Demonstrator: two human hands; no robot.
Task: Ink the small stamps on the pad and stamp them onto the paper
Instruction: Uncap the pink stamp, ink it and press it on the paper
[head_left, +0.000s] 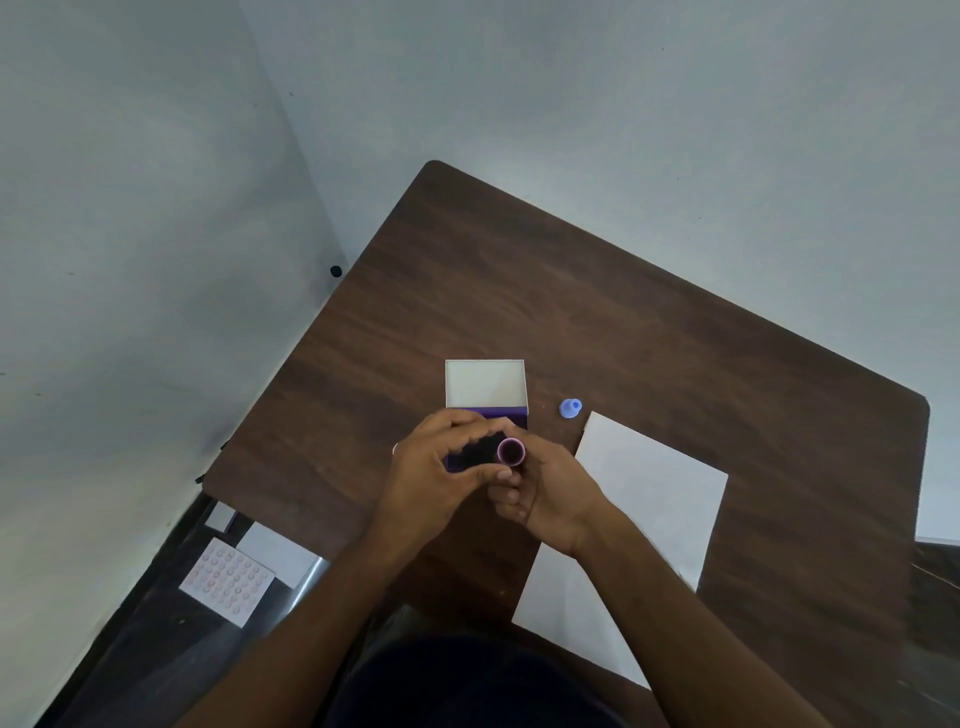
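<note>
Both hands meet over the brown table (649, 322). The left hand (441, 467) curls around the purple ink pad (462, 457), whose white lid (485, 383) stands open. The right hand (545, 493) pinches a small round stamp (511, 451), dark face up, just beside the pad. White paper (639, 519) lies to the right, a blue stamp (570, 407) near its top corner.

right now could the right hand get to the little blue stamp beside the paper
Probably yes: the blue stamp stands alone on bare table just beyond the right hand, nothing between, but that hand is already holding a pink-rimmed stamp.
</note>
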